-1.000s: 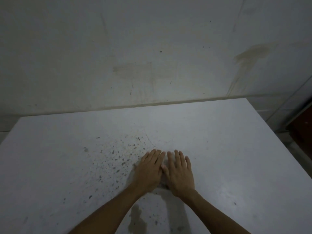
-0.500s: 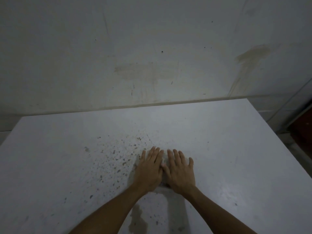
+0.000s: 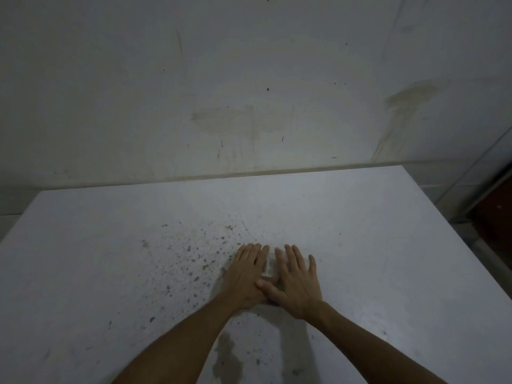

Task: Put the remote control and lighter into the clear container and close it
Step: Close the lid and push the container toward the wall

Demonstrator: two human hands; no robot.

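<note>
Both my hands lie flat, palms down, side by side on the white table [image 3: 388, 259]. My left hand [image 3: 245, 275] and my right hand [image 3: 297, 281] rest on top of a small clear container [image 3: 268, 268]. Only a pale strip of the container shows in the gap between the hands. My right thumb crosses onto the base of my left hand. The fingers are stretched out, not curled around anything. The remote control and the lighter are not visible; whether they lie inside the container under my hands I cannot tell.
The table top has dark specks [image 3: 194, 256] to the left of my hands and a dark stain [image 3: 227, 356] near the front. A stained wall [image 3: 249, 106] stands right behind the table. The table's right edge [image 3: 454, 245] drops to a dark floor.
My hands have drawn slightly apart, so a strip of the clear container now shows between them. My right fingers have spread a little.
</note>
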